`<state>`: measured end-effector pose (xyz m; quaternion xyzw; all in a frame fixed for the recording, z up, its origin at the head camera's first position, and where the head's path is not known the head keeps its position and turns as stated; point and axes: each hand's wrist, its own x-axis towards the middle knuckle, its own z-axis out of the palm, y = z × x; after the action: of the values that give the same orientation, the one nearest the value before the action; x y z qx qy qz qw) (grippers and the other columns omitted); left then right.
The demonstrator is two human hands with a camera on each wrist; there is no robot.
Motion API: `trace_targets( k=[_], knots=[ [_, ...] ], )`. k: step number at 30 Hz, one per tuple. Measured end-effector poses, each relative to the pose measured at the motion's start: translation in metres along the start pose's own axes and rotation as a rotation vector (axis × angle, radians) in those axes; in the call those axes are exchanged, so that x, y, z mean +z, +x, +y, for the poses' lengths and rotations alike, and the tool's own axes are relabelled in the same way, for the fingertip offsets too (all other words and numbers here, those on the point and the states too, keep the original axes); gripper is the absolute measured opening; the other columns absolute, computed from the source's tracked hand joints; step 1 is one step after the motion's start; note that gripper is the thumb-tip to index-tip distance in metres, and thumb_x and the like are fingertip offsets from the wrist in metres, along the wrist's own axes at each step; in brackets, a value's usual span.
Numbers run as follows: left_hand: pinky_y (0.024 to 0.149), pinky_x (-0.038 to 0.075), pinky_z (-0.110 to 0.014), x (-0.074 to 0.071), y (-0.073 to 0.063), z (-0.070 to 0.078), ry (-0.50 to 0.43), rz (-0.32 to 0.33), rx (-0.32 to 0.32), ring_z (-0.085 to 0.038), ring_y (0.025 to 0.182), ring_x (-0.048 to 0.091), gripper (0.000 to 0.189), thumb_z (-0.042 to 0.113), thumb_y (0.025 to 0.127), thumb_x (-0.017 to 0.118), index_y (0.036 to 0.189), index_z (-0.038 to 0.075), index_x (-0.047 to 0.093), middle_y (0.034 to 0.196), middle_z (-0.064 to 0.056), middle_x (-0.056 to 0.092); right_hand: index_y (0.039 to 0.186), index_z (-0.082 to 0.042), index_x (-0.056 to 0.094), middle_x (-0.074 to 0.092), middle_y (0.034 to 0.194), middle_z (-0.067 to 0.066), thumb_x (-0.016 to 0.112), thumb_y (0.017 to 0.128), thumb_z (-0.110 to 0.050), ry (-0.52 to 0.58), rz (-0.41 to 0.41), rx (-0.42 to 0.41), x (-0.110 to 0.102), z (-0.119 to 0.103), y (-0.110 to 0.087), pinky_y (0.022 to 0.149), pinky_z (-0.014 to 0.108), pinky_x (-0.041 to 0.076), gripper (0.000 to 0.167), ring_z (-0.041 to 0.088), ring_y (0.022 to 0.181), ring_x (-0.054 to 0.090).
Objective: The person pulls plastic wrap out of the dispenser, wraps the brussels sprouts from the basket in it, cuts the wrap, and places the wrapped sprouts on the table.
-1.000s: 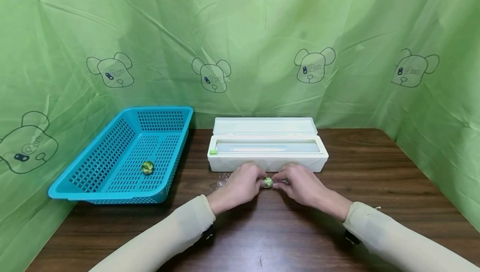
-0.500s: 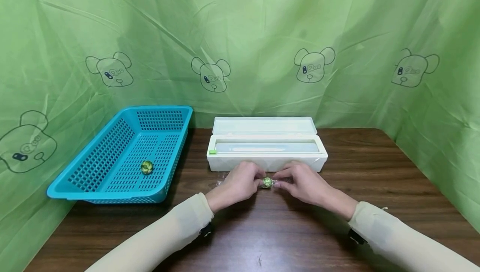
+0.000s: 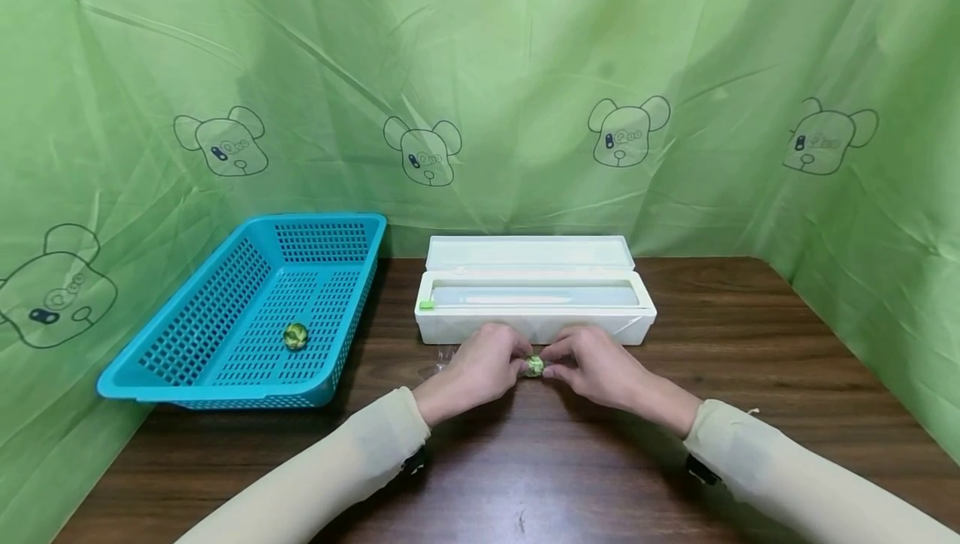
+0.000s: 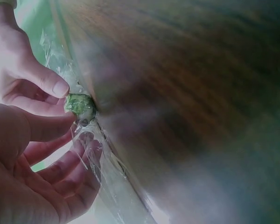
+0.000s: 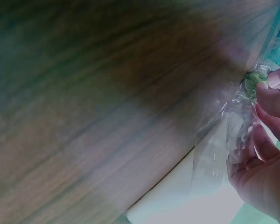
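Note:
A small green Brussels sprout (image 3: pixel 533 366), wrapped in clear cling film (image 4: pixel 114 191), sits low over the table between both hands. My left hand (image 3: pixel 486 365) pinches the film at the sprout's left side with thumb and forefinger. From the right, my right hand (image 3: pixel 596 367) pinches the film close against the sprout. Loose film (image 5: pixel 212 161) trails past the fingers in both wrist views. A second sprout (image 3: pixel 296 336) lies in the blue basket (image 3: pixel 217 398) at the left.
Right behind the hands stands a white cling film box (image 3: pixel 536 327), lid raised, with a green slider (image 3: pixel 426 305) at its left end. The brown table (image 3: pixel 517 477) ends at a green curtain (image 3: pixel 517 44) at the back and sides.
Both hands stay at the sprout. The right fingers shifted slightly along the film and back against the sprout, which turned a little. Basket and box have not moved.

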<state>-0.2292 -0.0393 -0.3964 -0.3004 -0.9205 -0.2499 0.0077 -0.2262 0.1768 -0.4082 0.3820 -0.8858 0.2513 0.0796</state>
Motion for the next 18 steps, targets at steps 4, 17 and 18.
trace_targets(
  k=[4, 17, 18],
  knots=[
    [0.080, 0.057, -0.030, 0.000, 0.001, 0.001, 0.020, 0.000, 0.000, -0.009, 0.091, 0.069, 0.008, 0.010, 0.094, 0.080, 0.101, 0.011, 0.084, 0.096, 0.004, 0.078, 0.099, -0.013, 0.084, 0.075, 0.094, -0.003, 0.085, 0.088, -0.006, -0.003, 0.001, -0.003, 0.000, 0.001, 0.001, 0.077, 0.034, 0.056, 0.013, 0.015, 0.089, 0.070],
    [0.079, 0.056, -0.030, -0.020, -0.018, 0.005, -0.049, 0.076, -0.021, -0.013, 0.091, 0.067, 0.022, 0.002, 0.095, 0.075, 0.116, 0.007, 0.081, 0.109, -0.006, 0.077, 0.097, -0.014, 0.083, 0.071, 0.089, -0.010, 0.084, 0.091, -0.012, 0.070, -0.031, 0.072, -0.016, -0.013, 0.006, 0.069, 0.030, 0.053, 0.006, 0.008, 0.078, 0.063],
    [0.078, 0.056, -0.031, -0.023, -0.023, 0.004, -0.063, 0.118, -0.031, -0.015, 0.091, 0.068, 0.022, 0.004, 0.095, 0.076, 0.117, 0.006, 0.080, 0.109, -0.008, 0.076, 0.097, -0.013, 0.083, 0.071, 0.088, -0.010, 0.083, 0.092, -0.011, 0.085, -0.034, 0.067, -0.019, -0.015, 0.009, 0.066, 0.028, 0.052, 0.006, 0.007, 0.074, 0.061]
  ],
)
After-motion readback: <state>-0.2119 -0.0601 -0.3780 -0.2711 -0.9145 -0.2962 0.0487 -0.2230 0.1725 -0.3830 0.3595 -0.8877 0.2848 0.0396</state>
